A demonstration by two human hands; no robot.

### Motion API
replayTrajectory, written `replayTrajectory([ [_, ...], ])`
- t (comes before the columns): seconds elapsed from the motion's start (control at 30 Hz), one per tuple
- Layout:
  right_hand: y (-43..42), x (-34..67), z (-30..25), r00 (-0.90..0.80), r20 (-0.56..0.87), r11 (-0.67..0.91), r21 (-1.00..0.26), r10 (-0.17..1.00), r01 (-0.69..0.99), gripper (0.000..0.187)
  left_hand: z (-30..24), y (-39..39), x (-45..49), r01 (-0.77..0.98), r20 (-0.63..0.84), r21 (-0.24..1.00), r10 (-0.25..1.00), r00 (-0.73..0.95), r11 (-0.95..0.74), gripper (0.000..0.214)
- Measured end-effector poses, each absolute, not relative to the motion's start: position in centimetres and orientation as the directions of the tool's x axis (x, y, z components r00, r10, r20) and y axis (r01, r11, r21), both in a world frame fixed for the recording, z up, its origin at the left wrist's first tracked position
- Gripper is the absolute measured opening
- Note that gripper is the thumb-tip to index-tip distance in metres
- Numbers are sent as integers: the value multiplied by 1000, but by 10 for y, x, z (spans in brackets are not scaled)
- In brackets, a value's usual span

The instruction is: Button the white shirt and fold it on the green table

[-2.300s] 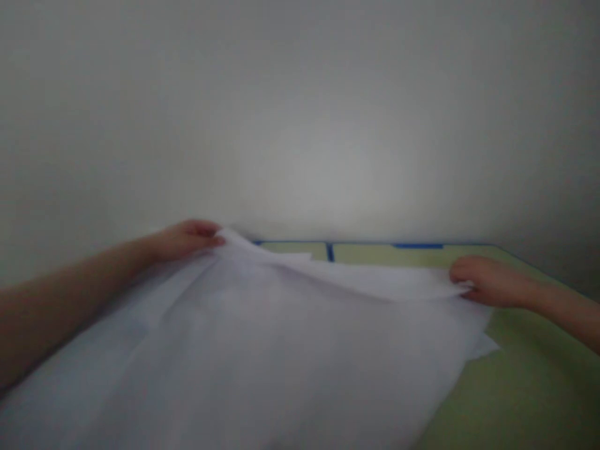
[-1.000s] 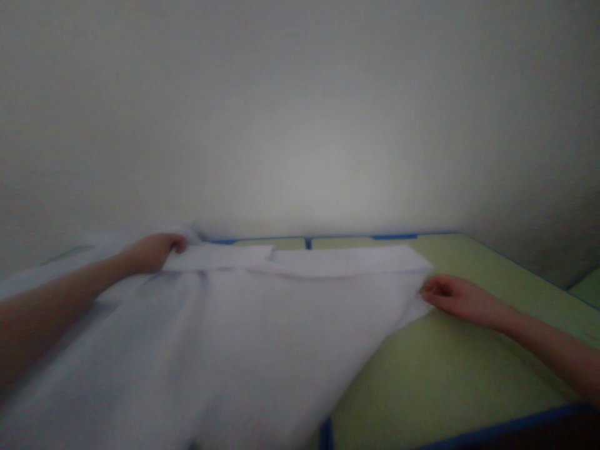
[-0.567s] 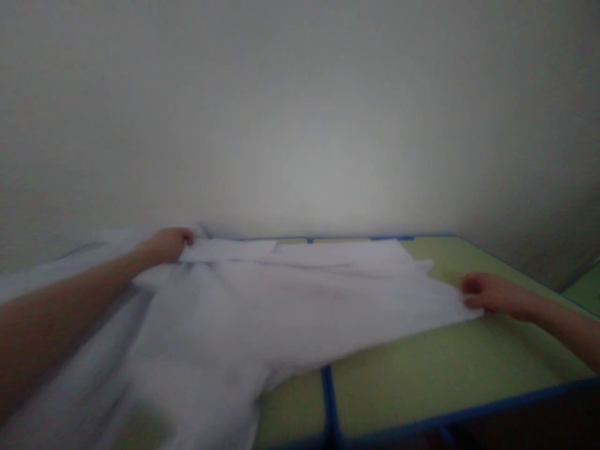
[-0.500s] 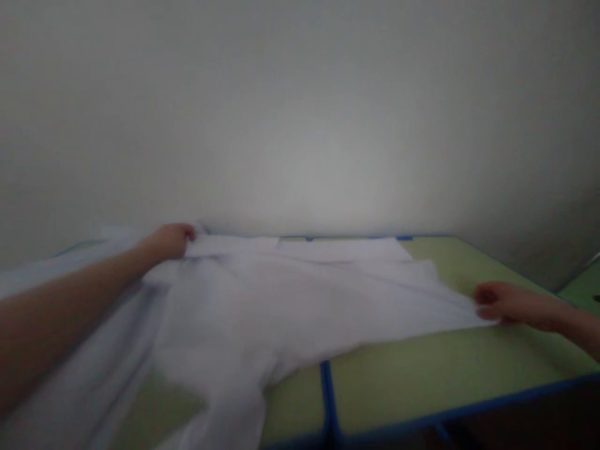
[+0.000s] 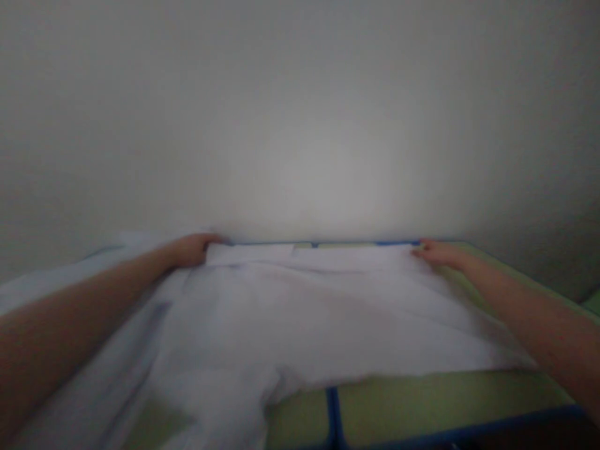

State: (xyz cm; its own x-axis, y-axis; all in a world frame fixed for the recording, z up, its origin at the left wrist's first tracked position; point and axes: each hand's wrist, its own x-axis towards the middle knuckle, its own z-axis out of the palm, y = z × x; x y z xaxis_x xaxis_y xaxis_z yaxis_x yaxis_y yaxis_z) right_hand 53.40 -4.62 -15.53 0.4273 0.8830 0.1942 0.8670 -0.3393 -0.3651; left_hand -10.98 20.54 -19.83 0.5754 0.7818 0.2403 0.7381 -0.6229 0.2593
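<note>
L hand & R hand well apart, each on a far corner of white cloth. Blurry; can't tell if fingers pinch it. Cloth lies on green table w/ blue edging.

There is only one view, from a camera on the person's head. It looks forward and a bit down, low over the green table, so both arms reach away from it toward the far edge. The plain wall fills the top half, and everything looks blurry.
</note>
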Motion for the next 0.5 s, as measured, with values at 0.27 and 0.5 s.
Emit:
replayTrajectory([
  [0.27, 3, 569, -182, 442, 233, -399, -211, 866, 892, 46, -195, 206, -90, 725, 233, 178, 745, 625, -665, 36],
  [0.5, 17, 566, -179, 520, 340, -515, -113, 783, 849, 28, -209, 240, -83, 660, 116, 108, 669, 734, -744, 38],
])
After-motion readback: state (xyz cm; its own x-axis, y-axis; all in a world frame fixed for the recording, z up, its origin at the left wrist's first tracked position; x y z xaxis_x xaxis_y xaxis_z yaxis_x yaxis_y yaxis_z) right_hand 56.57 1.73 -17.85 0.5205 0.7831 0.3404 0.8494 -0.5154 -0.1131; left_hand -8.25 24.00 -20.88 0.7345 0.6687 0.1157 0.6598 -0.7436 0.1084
